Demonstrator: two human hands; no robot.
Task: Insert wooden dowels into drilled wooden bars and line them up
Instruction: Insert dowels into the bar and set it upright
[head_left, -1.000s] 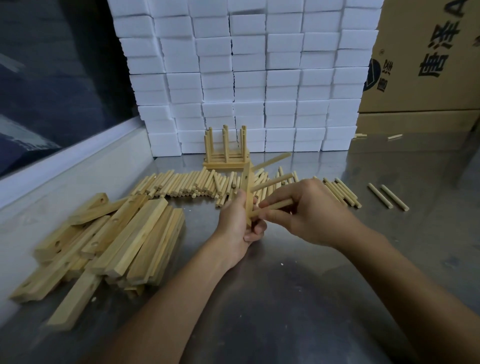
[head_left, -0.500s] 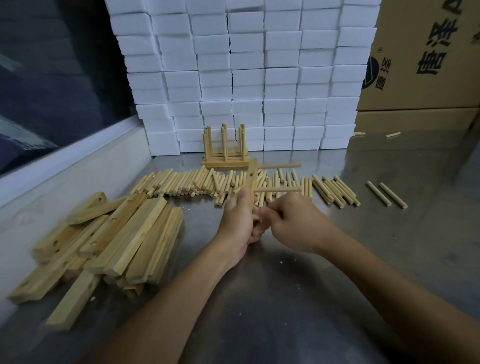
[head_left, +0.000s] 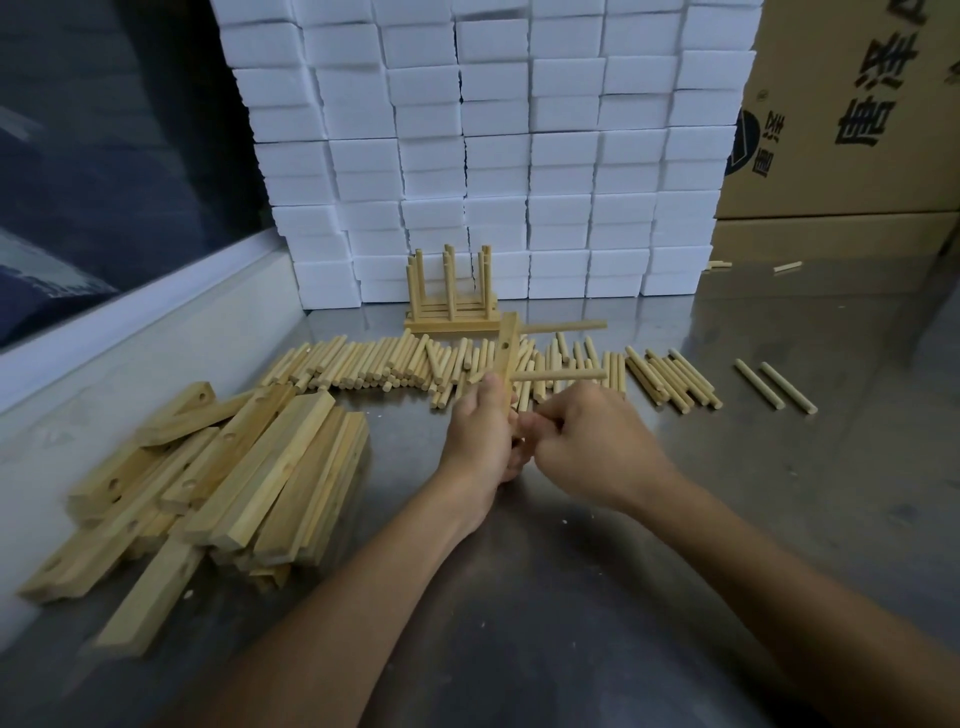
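Observation:
My left hand grips a drilled wooden bar upright at the middle of the metal table. Two dowels stick out of the bar to the right: an upper dowel and a middle dowel. My right hand is closed against the bar's lower end, fingers curled around a third dowel that is mostly hidden. A row of loose dowels lies behind my hands. A pile of drilled bars lies at the left. Finished bars with upright dowels stand at the back.
Stacked white foam blocks form a wall behind the work. Cardboard boxes stand at the back right. Two separate dowels lie at the right. A raised white ledge borders the table's left side.
The bar has turned upright and its dowels now point level to the right. My right hand has slid down to the bar's lower end and closed in against my left hand.

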